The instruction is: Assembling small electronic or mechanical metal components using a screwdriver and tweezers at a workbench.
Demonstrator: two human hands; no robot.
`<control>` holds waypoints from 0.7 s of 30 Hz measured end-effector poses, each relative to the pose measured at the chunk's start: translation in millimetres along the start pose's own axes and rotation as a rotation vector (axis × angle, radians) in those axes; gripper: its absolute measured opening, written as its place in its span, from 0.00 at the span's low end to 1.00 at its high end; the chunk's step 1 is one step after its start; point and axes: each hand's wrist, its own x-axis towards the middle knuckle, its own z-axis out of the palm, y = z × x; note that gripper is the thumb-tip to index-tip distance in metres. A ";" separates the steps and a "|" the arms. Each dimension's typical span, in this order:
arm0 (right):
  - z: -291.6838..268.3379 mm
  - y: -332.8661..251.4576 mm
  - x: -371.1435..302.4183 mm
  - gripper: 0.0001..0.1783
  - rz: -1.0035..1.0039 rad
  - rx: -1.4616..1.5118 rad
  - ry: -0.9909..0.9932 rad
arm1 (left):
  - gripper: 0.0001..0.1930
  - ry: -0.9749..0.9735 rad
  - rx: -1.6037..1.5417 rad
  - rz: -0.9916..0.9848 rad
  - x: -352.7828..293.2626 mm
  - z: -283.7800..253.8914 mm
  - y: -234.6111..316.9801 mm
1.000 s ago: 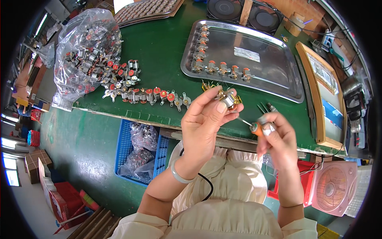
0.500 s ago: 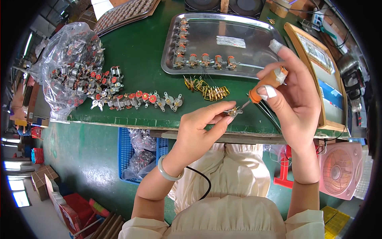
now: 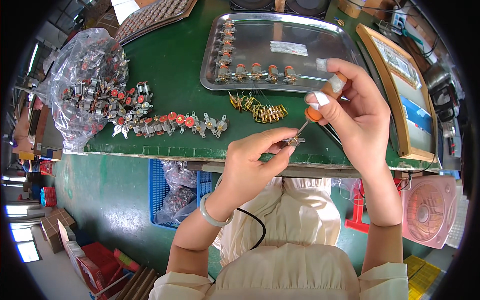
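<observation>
Your left hand (image 3: 250, 162) has the metal part (image 3: 296, 142) pinched between thumb and fingertips, over the table's (image 3: 175, 97) near edge. Your right hand (image 3: 365, 115) grasps the orange screwdriver (image 3: 314, 114) by its handle, tip down at the part. Just beyond lie brass frames (image 3: 271, 114), then the tray (image 3: 325, 70); a clear bag (image 3: 59, 95) sits well to your left

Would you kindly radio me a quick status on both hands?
Left hand pinching small metal part. Right hand gripping orange-handled screwdriver, tip at part. Gold-coloured pieces beyond, clear of both hands.
</observation>
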 end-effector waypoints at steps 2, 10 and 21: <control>1.6 2.0 1.6 0.22 0.023 -0.008 0.024 | 0.15 0.016 -0.001 0.007 -0.2 2.0 -0.4; 1.1 4.7 8.6 0.20 0.029 -0.016 0.013 | 0.15 0.027 -0.002 0.013 0.8 3.3 -2.6; -3.7 10.5 8.9 0.22 -0.011 0.051 -0.009 | 0.15 0.012 -0.073 -0.078 3.3 1.6 0.7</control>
